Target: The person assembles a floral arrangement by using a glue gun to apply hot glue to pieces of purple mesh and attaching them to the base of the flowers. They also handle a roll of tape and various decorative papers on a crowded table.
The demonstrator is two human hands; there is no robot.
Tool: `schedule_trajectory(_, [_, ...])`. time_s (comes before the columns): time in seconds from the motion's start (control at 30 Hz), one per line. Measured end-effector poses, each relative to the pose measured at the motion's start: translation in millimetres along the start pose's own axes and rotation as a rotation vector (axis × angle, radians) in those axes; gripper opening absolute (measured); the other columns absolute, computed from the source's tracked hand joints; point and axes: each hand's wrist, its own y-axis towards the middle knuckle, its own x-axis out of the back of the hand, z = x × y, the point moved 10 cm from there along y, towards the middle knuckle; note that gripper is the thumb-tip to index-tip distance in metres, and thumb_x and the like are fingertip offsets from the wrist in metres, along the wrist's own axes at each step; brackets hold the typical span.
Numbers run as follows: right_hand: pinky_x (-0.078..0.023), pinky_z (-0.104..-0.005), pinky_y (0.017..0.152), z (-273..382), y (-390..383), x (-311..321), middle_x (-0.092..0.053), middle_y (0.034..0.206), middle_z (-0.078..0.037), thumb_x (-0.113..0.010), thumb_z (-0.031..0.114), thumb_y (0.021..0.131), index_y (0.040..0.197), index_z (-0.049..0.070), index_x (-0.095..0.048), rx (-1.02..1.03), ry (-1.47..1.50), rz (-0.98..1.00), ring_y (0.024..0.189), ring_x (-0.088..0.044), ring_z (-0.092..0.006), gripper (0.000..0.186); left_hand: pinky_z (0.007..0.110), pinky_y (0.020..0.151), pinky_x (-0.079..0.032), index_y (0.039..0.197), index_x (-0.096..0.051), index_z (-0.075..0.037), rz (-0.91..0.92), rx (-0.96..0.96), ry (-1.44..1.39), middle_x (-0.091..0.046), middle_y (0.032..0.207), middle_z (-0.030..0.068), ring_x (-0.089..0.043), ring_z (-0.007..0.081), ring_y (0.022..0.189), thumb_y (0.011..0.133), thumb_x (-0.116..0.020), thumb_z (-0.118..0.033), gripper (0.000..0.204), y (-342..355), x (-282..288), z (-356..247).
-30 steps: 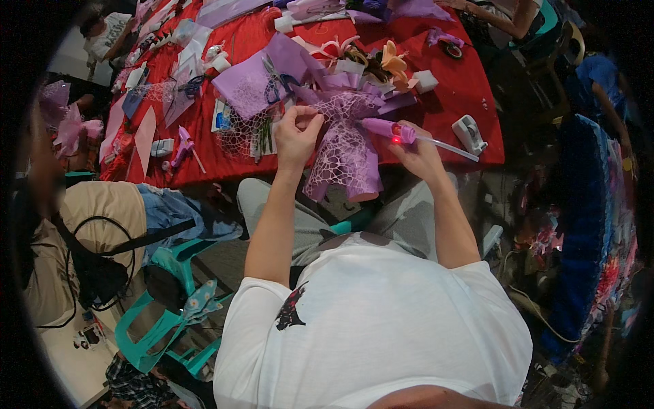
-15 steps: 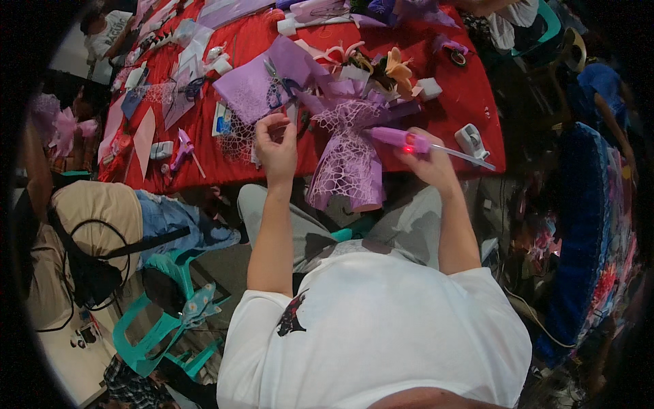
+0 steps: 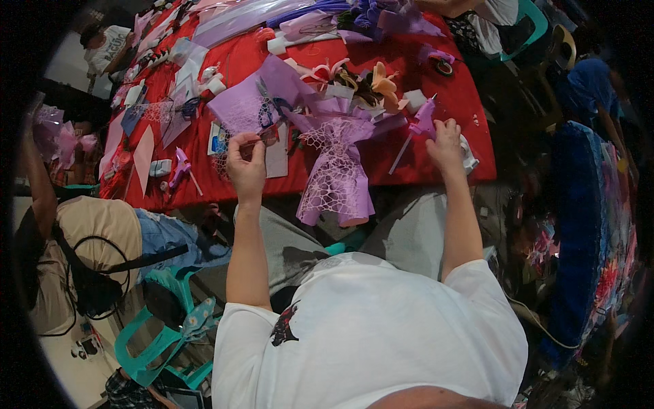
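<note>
A bouquet (image 3: 337, 170) wrapped in purple paper and pale web-like mesh lies at the table's near edge, its wrapped base jutting over my lap. To its left, my left hand (image 3: 246, 163) is closed in a pinch; what sits between the fingertips is too small to make out. Scissors (image 3: 271, 97) with dark handles rest on a purple sheet (image 3: 235, 95) just beyond it. My right hand (image 3: 447, 146) is open at the right, fingers beside a purple glue gun (image 3: 425, 117) standing on the red cloth. A clear glue stick (image 3: 401, 155) sticks out of the gun toward me.
A white tape dispenser (image 3: 468, 155) is partly behind my right hand. Orange-petalled flowers (image 3: 385, 86) lie beyond the bouquet. A second glue gun (image 3: 180, 168) rests at the left. Another person in a beige shirt (image 3: 99, 225) is close on my left, near a green chair (image 3: 146, 347).
My right hand has set the glue gun down on the cloth and let go of it. My left hand has shifted left and slightly nearer me, its fingers still pinched.
</note>
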Motion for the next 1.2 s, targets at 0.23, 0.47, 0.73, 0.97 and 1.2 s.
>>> schedule_trajectory(0.23, [-0.043, -0.0496, 0.092, -2, 9, -39, -0.053, 0.109, -0.018, -0.067, 0.012, 0.073, 0.098, 0.002, -0.061, -0.031, -0.238, 0.063, 0.109, -0.049, -0.0372, 0.027, 0.027, 0.072, -0.048, 0.097, -0.063, -0.003, 0.226, -0.114, 0.048, -0.064, 0.091, 0.0064, -0.061, 0.0155, 0.079, 0.083, -0.065, -0.002, 0.014, -35, -42, -68])
schedule_trajectory(0.47, [-0.044, -0.0469, 0.093, -3, 9, -41, -0.054, 0.109, -0.018, -0.070, 0.015, 0.071, 0.102, 0.003, -0.062, -0.021, -0.272, 0.092, 0.109, -0.049, -0.0365, 0.034, 0.032, 0.075, -0.049, 0.096, -0.064, -0.003, 0.265, -0.242, 0.078, -0.063, 0.092, 0.0102, -0.062, 0.0220, 0.084, 0.083, -0.066, -0.006, 0.014, -50, -32, -81])
schedule_trajectory(0.73, [-0.037, -0.0479, 0.103, -55, 17, 4, -0.049, 0.125, -0.025, -0.071, 0.030, 0.072, 0.118, 0.002, -0.058, -0.163, 0.141, -0.163, 0.122, -0.044, -0.0412, 0.056, 0.027, 0.081, -0.049, 0.104, -0.062, -0.002, -0.015, 0.086, 0.098, -0.064, 0.098, 0.0057, -0.061, 0.0128, 0.089, 0.089, -0.061, -0.005, 0.015, -49, 81, 9])
schedule_trajectory(0.97, [-0.043, -0.0394, 0.098, -97, 28, 58, -0.054, 0.116, -0.025, -0.072, 0.026, 0.069, 0.116, -0.002, -0.061, -0.320, 0.128, -0.092, 0.111, -0.054, -0.0367, 0.056, 0.025, 0.082, -0.047, 0.106, -0.060, -0.001, -0.056, 0.104, 0.088, -0.062, 0.099, 0.0031, -0.058, 0.0098, 0.089, 0.093, -0.060, -0.007, 0.014, -58, 98, 34])
schedule_trajectory(1.2, [-0.050, -0.0362, 0.083, -117, 3, 67, -0.054, 0.105, -0.017, -0.072, 0.018, 0.070, 0.115, -0.005, -0.061, -0.198, 0.269, -0.155, 0.093, -0.060, -0.0275, 0.051, 0.024, 0.082, -0.049, 0.108, -0.058, 0.000, -0.024, 0.227, -0.043, -0.059, 0.099, 0.0039, -0.058, 0.0104, 0.089, 0.095, -0.056, -0.006, 0.015, -68, 94, 63])
